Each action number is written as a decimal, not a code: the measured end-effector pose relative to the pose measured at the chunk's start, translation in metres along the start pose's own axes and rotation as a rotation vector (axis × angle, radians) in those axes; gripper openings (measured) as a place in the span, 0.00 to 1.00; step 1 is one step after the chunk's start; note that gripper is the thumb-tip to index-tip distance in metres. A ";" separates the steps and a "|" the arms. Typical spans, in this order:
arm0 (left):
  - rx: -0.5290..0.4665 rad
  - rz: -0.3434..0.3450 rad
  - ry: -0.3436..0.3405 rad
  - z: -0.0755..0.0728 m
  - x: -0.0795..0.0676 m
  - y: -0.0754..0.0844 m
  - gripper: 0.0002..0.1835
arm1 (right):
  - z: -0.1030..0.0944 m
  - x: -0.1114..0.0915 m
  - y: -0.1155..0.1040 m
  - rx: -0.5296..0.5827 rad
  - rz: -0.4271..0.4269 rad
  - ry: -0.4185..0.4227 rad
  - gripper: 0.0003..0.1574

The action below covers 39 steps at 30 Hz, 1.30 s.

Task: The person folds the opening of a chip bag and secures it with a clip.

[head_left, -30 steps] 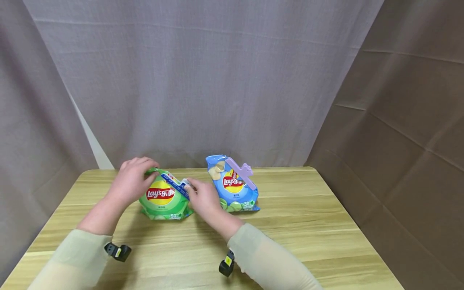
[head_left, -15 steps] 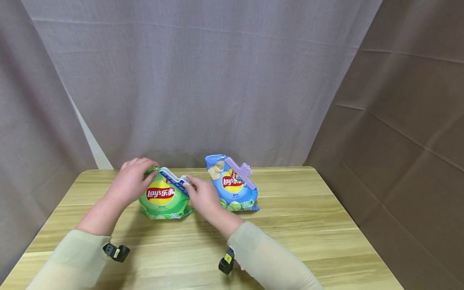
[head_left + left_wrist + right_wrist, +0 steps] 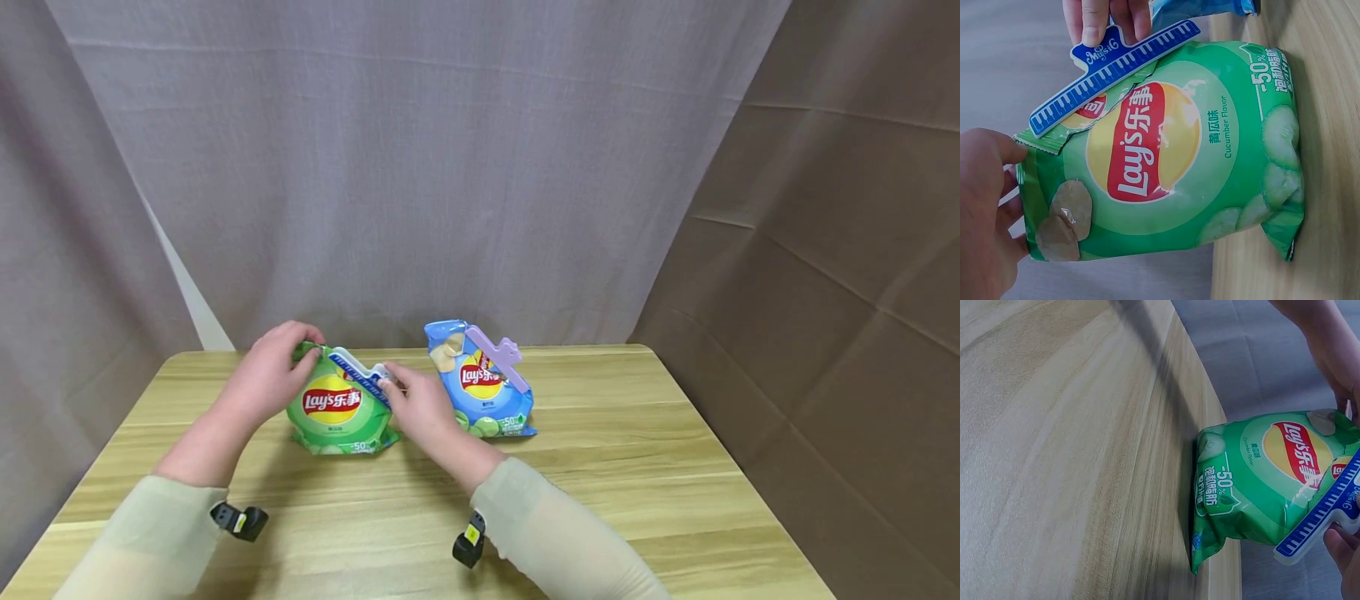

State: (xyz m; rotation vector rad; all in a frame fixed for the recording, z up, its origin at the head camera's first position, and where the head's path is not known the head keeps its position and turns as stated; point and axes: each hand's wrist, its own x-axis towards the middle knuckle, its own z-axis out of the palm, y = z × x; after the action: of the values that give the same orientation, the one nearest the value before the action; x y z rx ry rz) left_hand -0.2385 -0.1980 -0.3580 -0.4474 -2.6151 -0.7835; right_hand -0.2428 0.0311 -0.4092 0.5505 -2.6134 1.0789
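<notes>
A green Lay's chip bag [image 3: 333, 421] stands on the table, its upper right corner folded down. Across that fold lies a slanted blue bag clip [image 3: 1110, 78] with a piano-key pattern. My right hand [image 3: 423, 408] pinches the clip's handle, thumb in front. At the bag's upper left corner, my left hand [image 3: 273, 371] holds the top edge, its thumb in front and fingers behind. The bag hides part of those fingers in the left wrist view. Just right of my right hand stands a blue Lay's bag [image 3: 487, 408], with a purple clip [image 3: 501, 356] across its folded corner.
Both bags stand near the back of the wooden table [image 3: 600, 467]. A grey curtain [image 3: 480, 167] hangs behind it, and a brown cloth wall [image 3: 825, 292] rises on the right. My wrists carry small black cameras [image 3: 468, 542].
The clip has turned slightly, and its pale upper edge now shows. My left fingers have risen a little along the bag's corner, uncovering more green. The blue bag keeps its place.
</notes>
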 end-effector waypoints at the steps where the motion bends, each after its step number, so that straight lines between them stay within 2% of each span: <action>1: 0.000 0.001 0.002 0.000 0.000 0.000 0.08 | 0.000 0.000 0.000 0.001 -0.001 0.002 0.23; 28: 0.009 0.065 0.036 0.001 0.002 0.003 0.04 | 0.000 0.002 -0.001 0.006 0.017 0.021 0.24; 33: 0.002 0.058 0.026 0.001 0.003 0.004 0.04 | 0.001 0.000 -0.001 0.038 0.022 0.015 0.24; 39: -0.001 0.039 0.007 -0.001 0.003 0.005 0.05 | 0.001 0.001 -0.001 0.018 0.010 0.025 0.24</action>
State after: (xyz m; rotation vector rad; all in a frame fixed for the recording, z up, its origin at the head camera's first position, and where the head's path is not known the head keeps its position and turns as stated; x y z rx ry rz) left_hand -0.2392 -0.1941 -0.3539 -0.4928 -2.5916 -0.7724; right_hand -0.2429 0.0295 -0.4085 0.5252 -2.5904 1.1061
